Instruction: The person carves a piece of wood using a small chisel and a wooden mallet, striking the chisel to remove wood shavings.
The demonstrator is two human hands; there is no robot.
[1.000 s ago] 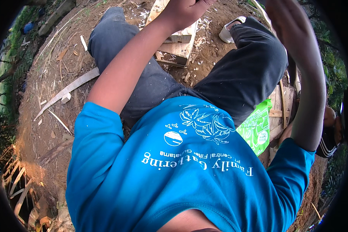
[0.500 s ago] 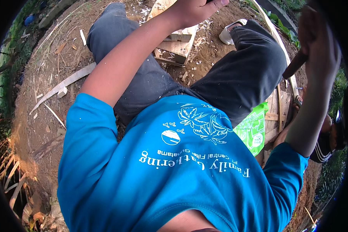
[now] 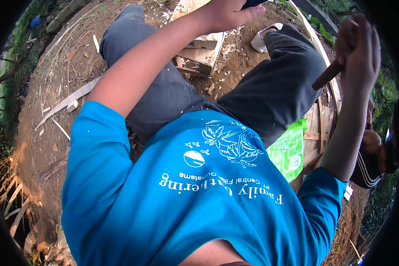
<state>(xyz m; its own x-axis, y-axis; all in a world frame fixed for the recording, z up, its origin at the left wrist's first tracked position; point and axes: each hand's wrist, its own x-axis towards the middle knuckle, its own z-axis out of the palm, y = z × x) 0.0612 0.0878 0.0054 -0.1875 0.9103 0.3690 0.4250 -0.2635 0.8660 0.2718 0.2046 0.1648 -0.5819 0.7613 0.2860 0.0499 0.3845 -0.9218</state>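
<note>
My left hand [image 3: 229, 17] is at the top edge, closed around a dark blue object [image 3: 252, 3] that looks like a handle. Most of that object is cut off by the frame. Raised at the upper right, my right hand [image 3: 358, 51] grips a brown wooden handle [image 3: 328, 76]. The handle's lower end points down and left, over my knee; whatever tops it is out of sight. Below my left hand, between my legs, lies a wooden plank [image 3: 200, 56] with a smaller wood block [image 3: 203, 44] on it.
Wood shavings and chips [image 3: 228, 48] litter the dirt ground. A curved pale wood strip [image 3: 75, 96] lies at left, a long strip [image 3: 317, 37] at right. By my right hip are a green plastic bag [image 3: 290, 150] and wooden slats [image 3: 314, 133]. Another person [image 3: 370, 155] sits close at right.
My right hand and its wooden handle have shifted inward to the left. My left hand has come slightly down and right, showing more of the dark blue object.
</note>
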